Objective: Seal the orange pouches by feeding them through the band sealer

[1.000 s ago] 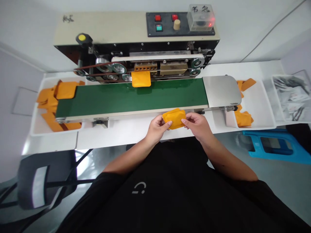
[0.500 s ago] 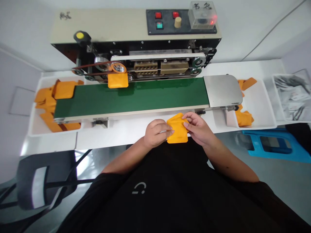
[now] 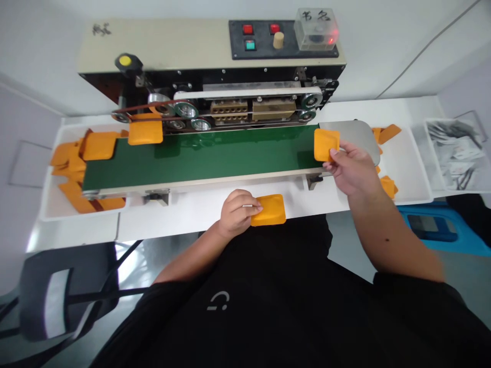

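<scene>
My left hand [image 3: 237, 212] is closed on an orange pouch [image 3: 270, 210] that lies at the near edge of the white table. My right hand [image 3: 351, 166] grips a second orange pouch [image 3: 326, 143] by its lower corner and holds it over the right end of the green conveyor belt [image 3: 215, 154], beside the metal plate [image 3: 360, 134]. Another orange pouch [image 3: 144, 132] rides at the belt's left end under the sealing machine [image 3: 207, 66].
A white tray [image 3: 49, 209] at the left holds several orange pouches. A white tray [image 3: 412, 163] at the right holds a few more. A tray of clear packets [image 3: 456, 153] sits far right. A blue stool [image 3: 437, 225] and a black chair [image 3: 53, 291] stand below.
My right hand has left the near edge and carried one pouch up to the belt's right end. My left hand stays with the other pouch. The pouch on the belt has travelled left.
</scene>
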Demonstrator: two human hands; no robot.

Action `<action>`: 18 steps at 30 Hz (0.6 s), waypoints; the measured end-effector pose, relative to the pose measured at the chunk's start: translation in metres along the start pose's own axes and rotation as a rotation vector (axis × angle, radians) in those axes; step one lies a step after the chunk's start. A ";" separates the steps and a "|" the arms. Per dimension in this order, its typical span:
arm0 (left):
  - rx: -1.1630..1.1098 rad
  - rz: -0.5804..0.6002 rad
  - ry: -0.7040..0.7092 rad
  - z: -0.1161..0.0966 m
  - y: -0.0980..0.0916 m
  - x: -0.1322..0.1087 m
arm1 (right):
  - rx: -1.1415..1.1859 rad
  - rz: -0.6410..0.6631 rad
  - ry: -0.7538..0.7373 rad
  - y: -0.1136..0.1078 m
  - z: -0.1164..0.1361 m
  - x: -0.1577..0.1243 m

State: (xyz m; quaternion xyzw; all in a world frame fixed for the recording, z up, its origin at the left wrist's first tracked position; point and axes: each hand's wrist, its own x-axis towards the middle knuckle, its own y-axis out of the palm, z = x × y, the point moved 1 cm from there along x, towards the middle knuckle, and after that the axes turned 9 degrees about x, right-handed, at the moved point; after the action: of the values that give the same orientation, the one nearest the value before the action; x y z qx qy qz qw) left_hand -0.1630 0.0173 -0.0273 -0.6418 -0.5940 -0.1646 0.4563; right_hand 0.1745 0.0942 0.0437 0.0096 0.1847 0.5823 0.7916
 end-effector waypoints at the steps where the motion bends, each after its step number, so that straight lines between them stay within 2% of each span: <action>1: -0.018 0.012 -0.021 0.001 0.001 -0.001 | 0.003 -0.022 0.006 0.000 0.008 0.009; 5: 0.036 0.029 -0.013 0.000 0.003 -0.003 | -0.056 -0.081 -0.008 0.008 0.032 0.033; 8: 0.044 0.004 0.021 -0.002 0.003 -0.002 | -0.102 -0.134 -0.001 0.017 0.041 0.043; 12: -0.034 0.022 -0.012 -0.003 0.002 -0.001 | -0.120 -0.125 -0.007 0.024 0.040 0.058; 18: 0.005 0.024 0.009 0.000 0.000 -0.004 | -0.140 -0.077 -0.026 0.036 0.030 0.079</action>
State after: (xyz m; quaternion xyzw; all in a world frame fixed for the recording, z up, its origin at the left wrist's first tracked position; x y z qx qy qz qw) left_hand -0.1637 0.0150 -0.0305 -0.6470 -0.5846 -0.1605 0.4626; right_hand 0.1705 0.1846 0.0574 -0.0452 0.1334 0.5627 0.8146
